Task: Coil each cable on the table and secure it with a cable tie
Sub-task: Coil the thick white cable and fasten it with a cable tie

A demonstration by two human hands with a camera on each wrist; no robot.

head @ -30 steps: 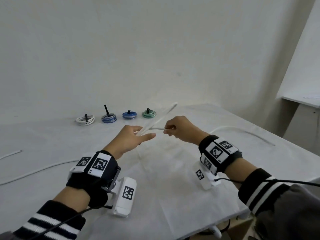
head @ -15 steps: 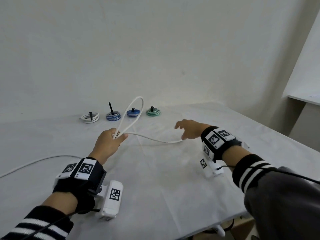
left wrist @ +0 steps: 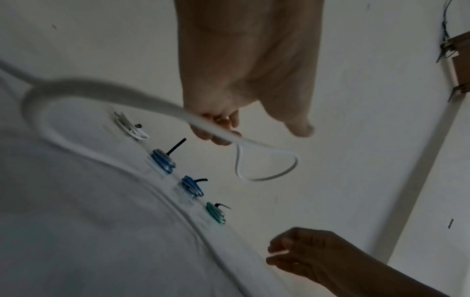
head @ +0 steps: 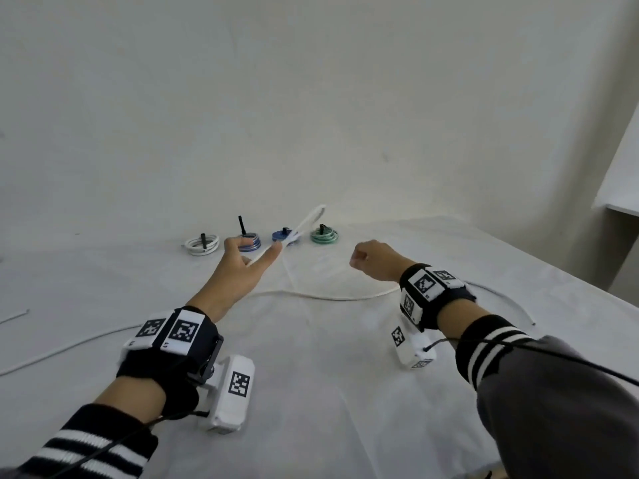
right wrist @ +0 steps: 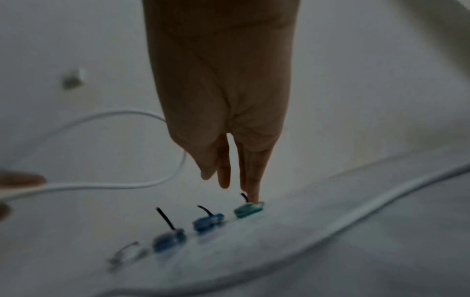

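L hand (head: 238,271) pinches a raised loop of the white cable (head: 304,221) above the table (head: 328,375); rest of cable trails across the cloth. R hand (head: 375,259) hovers near it, fingers loosely curled, holding nothing. Four tied coils (head: 323,235) sit at the back.

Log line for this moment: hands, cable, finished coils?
left hand: pinches white cable loop | right hand: empty | tied coils: four at back

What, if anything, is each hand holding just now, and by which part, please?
The left hand pinches the white cable at the neck of a small raised loop. The right hand holds nothing.
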